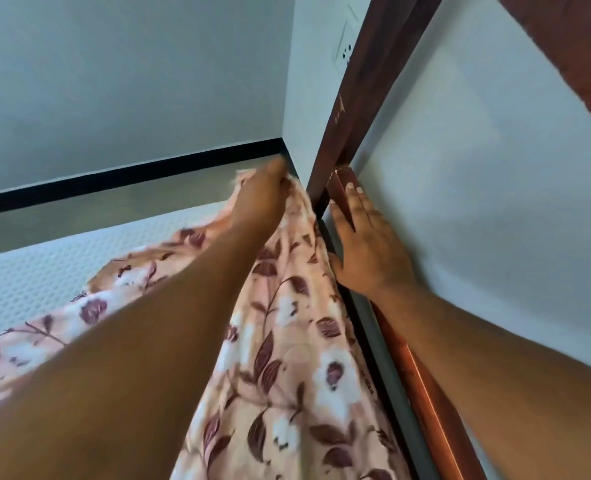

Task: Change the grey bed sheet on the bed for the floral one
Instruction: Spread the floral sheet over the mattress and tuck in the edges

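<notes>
The floral sheet [287, 341], pink with dark purple leaves and white flowers, lies bunched along the right side of the bare white mattress [45, 261]. My left hand [263, 199] grips the sheet's far corner near the bed's far right corner. My right hand [366, 244] lies flat with straight fingers on the brown wooden bed frame [422, 386] against the wall. No grey sheet is in view.
A pale wall runs close along the right of the bed. A dark brown door frame [356, 98] stands at the far right corner, with a wall socket [346, 50] beside it. Beyond the mattress lies grey floor [96, 202] with a black skirting strip.
</notes>
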Demonstrator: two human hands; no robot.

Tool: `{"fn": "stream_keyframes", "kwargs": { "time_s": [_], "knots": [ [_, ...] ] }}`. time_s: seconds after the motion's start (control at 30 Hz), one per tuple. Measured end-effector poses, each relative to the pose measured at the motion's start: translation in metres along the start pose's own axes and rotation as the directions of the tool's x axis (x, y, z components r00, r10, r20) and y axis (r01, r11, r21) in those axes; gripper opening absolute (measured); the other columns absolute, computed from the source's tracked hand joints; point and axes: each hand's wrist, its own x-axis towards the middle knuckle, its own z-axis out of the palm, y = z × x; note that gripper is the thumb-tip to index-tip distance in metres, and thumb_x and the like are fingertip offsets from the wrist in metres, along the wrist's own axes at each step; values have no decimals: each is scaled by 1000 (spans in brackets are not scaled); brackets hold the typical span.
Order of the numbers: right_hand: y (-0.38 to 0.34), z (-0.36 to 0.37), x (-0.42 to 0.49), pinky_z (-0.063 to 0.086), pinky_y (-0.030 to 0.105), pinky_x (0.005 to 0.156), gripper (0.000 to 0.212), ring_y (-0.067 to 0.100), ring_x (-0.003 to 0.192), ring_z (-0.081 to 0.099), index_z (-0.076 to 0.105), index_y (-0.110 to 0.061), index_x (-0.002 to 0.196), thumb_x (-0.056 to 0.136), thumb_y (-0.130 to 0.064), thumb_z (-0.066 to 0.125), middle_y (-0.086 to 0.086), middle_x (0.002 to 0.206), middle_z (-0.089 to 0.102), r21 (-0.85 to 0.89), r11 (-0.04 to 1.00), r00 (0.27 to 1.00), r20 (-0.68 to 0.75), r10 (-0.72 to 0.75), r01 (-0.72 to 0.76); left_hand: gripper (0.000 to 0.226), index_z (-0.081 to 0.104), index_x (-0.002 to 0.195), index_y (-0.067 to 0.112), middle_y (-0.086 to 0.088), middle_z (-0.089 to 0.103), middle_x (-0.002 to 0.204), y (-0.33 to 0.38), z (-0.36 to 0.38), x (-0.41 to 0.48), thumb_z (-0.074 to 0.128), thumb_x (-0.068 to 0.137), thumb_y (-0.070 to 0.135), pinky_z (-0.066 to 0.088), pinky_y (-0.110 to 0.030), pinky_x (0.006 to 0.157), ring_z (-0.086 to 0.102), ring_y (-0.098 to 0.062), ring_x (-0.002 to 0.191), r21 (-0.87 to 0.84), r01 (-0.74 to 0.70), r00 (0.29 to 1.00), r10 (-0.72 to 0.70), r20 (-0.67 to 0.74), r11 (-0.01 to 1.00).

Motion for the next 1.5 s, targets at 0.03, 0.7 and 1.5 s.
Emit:
{"fn": "stream_keyframes", "kwargs": {
  "time_s": [0.03,0.7,1.5],
  "knots": [
    [1,1,-1,26,50,123,74,32,156,11,19,-20,162,99,-43,50,15,170,7,18,1000,1000,-17,2,-2,10,51,100,12,-13,60,91,16,2,13,43,97,8,41,-35,68,51,-21,77,-65,-56,998,56,2,996],
    [1,-2,-1,29,49,122,73,28,157,12,25,-20,160,93,-22,55,13,170,11,47,999,1000,-18,23,-22,28,65,116,11,-16,59,120,-87,-25,10,70,91,22,50,-46,86,57,-38,110,517,270,935,-350,62,812],
    [1,-4,-3,27,51,122,67,29,157,11,27,-22,160,97,-24,49,13,169,11,38,999,1000,-5,29,-29,52,55,135,15,-10,58,135,-33,42,67,63,95,47,48,-46,98,56,-32,122,408,8,963,-117,242,913]
  ]
}}
